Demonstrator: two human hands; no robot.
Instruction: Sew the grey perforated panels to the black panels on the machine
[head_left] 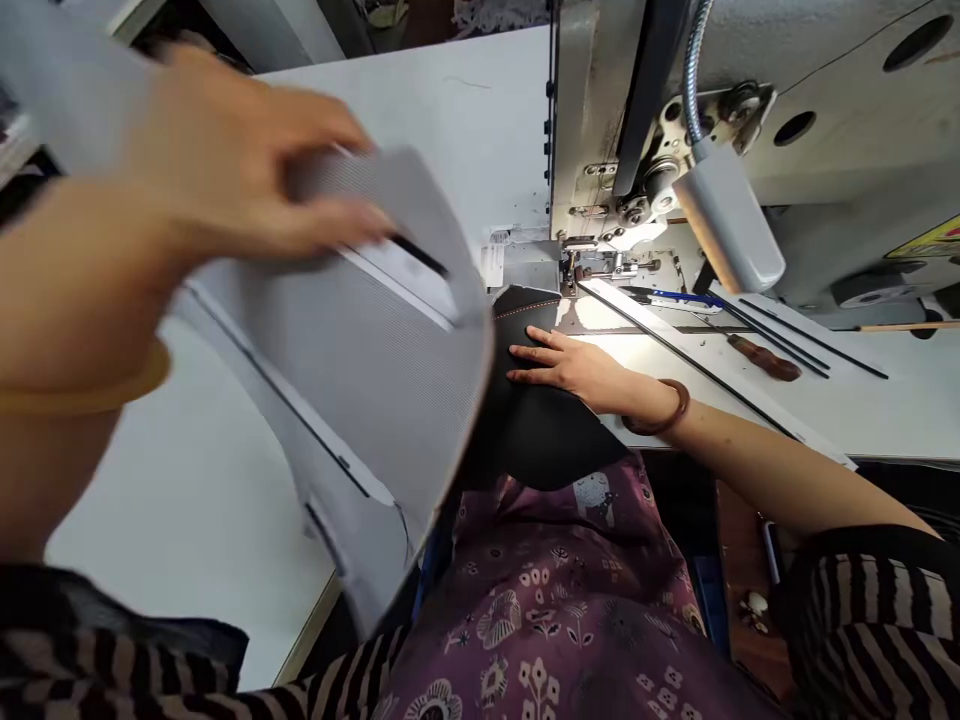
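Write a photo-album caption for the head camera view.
The left hand grips a grey ribbed sheet while the right hand rests on black stitched material at a sewing machine.

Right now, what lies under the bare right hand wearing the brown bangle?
The right hand's fingers rest on smooth black sheet material with pale stitching; whatever the hand covers is hidden.

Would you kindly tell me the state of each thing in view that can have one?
Large grey ribbed panel: lifted, curved.
Black leathery sheet: stitched near one edge.
Bare left hand: closed on the panel.
Bare right hand: open, resting on the sheet.
Grey rectangular lamp on silver gooseneck: lit.
Brown wooden-handled tool: lying down, unheld.
Long white strip with black edging: lying down.
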